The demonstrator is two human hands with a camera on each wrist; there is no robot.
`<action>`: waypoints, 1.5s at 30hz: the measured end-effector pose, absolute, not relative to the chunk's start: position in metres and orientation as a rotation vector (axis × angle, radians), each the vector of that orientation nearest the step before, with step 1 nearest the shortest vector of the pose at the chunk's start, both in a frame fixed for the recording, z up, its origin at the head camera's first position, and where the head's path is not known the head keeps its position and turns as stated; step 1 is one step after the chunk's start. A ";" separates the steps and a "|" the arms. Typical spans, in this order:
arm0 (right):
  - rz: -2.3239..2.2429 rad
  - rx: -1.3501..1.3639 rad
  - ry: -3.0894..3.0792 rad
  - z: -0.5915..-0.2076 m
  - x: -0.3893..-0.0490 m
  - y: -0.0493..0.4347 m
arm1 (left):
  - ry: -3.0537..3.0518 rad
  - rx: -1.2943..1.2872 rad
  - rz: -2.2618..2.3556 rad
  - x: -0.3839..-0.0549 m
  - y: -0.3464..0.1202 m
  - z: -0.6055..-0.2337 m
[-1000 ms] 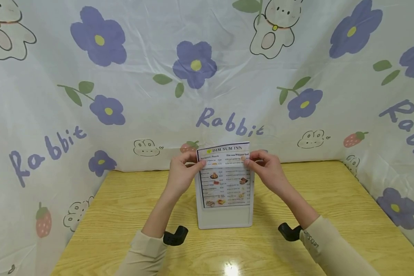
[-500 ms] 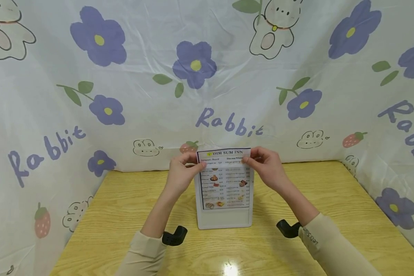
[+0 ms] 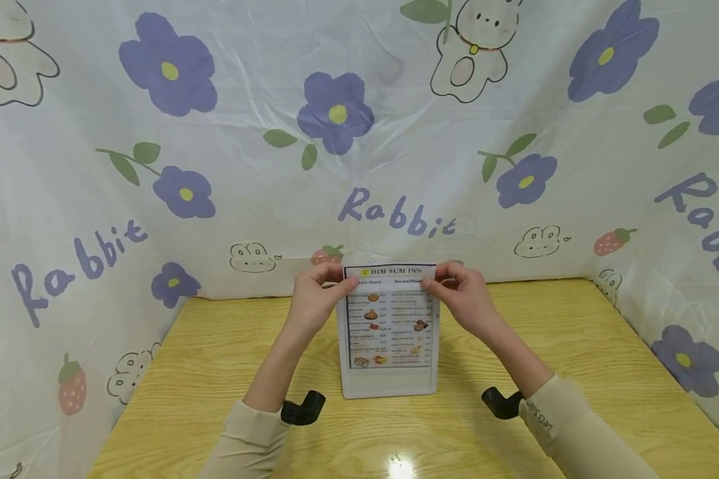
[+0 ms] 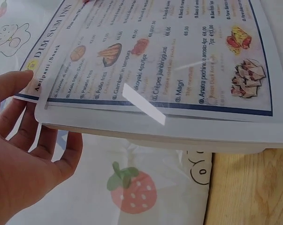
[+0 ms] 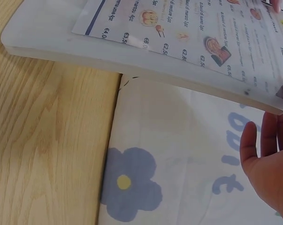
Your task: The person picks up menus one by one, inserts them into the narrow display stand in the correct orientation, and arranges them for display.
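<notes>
A printed paper menu (image 3: 398, 326) headed "DIM SUM INN" sits partly inside a white, clear-fronted sign holder (image 3: 389, 384) that stands upright on the table. The menu's top strip sticks out above the holder, and a pale band of the holder shows below its lower edge. My left hand (image 3: 314, 299) pinches the menu's upper left edge, thumb in front and fingers behind. At the upper right edge, my right hand (image 3: 467, 299) pinches likewise. In the left wrist view, the left thumb presses on the menu (image 4: 155, 61) beside the heading, just past the holder's rim (image 4: 179, 131).
The wooden table (image 3: 216, 372) ends at a white cloth backdrop (image 3: 245, 166) printed with flowers, rabbits and strawberries, close behind the holder. Side cloths flank the table. Black wrist mounts (image 3: 303, 408) stick out from both wrists.
The menu has slid down into the holder and straightened, so its heading sits lower and its bottom edge is nearer the holder's base. Both hands remain at its upper edges.
</notes>
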State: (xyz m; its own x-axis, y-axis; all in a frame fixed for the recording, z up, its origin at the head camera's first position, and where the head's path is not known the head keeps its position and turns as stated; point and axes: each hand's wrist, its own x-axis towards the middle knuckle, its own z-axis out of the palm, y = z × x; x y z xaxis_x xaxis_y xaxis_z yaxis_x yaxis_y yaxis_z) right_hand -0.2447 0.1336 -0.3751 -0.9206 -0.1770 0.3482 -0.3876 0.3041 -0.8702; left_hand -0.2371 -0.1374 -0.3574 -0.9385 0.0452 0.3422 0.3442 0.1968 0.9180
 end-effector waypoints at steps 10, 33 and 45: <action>1.670 0.560 -2.380 -0.378 -0.244 0.132 | -2.197 -0.380 -1.830 -0.237 -0.137 -0.356; 1.668 0.512 -2.385 -0.370 -0.245 0.131 | -2.296 -0.304 -1.837 -0.238 -0.141 -0.363; 1.655 0.541 -2.375 -0.368 -0.247 0.131 | -2.342 -0.298 -1.849 -0.235 -0.143 -0.366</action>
State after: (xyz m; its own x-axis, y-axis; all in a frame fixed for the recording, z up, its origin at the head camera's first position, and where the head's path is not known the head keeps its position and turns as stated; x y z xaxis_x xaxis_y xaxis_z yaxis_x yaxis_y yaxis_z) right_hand -0.2466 0.1311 -0.3675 -0.9139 -0.1834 0.3621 -0.4032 0.3078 -0.8618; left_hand -0.2349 -0.1433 -0.3661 -0.9701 0.0665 0.2333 0.2423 0.2239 0.9440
